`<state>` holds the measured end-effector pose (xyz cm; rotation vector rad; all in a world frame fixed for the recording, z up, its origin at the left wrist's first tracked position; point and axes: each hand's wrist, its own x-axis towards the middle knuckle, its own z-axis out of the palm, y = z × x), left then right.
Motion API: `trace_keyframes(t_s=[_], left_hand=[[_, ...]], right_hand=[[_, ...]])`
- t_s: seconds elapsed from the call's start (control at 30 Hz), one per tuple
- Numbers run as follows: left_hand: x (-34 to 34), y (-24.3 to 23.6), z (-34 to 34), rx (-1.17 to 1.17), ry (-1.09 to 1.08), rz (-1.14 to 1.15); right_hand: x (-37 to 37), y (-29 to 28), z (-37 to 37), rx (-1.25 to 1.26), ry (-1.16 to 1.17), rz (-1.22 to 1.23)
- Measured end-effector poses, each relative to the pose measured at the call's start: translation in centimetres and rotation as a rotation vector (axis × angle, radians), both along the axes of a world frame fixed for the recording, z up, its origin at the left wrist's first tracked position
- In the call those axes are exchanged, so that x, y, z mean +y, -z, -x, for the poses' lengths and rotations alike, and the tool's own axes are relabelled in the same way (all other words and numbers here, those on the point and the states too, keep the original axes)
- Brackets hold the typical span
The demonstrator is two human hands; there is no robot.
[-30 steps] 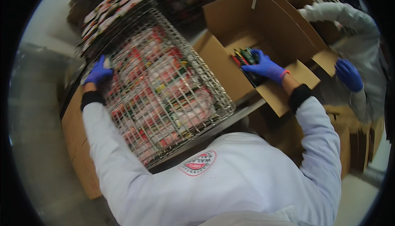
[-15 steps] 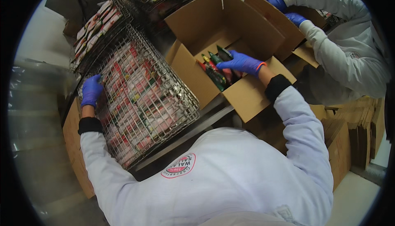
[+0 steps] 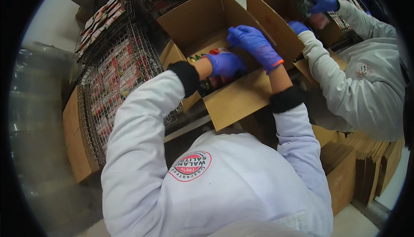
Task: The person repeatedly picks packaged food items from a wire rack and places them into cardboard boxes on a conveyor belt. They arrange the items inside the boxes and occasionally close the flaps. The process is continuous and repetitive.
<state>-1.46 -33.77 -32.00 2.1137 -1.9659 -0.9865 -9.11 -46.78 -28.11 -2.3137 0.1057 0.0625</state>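
The left hand (image 3: 226, 64) had just come across from the nearest wire basket (image 3: 148, 59), so both hands now worked at the packets (image 3: 197, 57) inside one open carton (image 3: 237, 99); the right hand (image 3: 254, 47) had curled fingers, but I couldn't tell whether either hand gripped a packet, nor count those beneath. Left stood that one basket with red-and-white packs (image 3: 123, 60); farther off, a co-worker's two gloved hands (image 3: 322, 3) were at a second carton (image 3: 272, 32).

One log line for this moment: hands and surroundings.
left hand: in box, at packets | right hand: over box | left side: wire basket | right side: co-worker at another box
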Motion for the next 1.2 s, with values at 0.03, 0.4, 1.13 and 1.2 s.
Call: trace_keyframes(t_s=[0.03,0.4,1.13,1.2], left_hand=[[-0.1,-1.0,1.1,-0.008,0.032,0.036],[32.1,-9.0,8.0,-0.646,-1.065,0.514],[31.1,-23.3,-1.7,-1.829,-1.435,1.474],[29.5,-22.8,-10.5,-1.564,-1.173,1.589]], right_hand=[[-2.7,5.1,-1.2,-0.039,0.179,-0.081],[0.5,11.3,-1.5,0.316,-0.04,-0.724],[4.0,9.4,0.8,0.14,0.137,0.167],[4.2,9.6,0.5,0.152,0.122,0.166]])
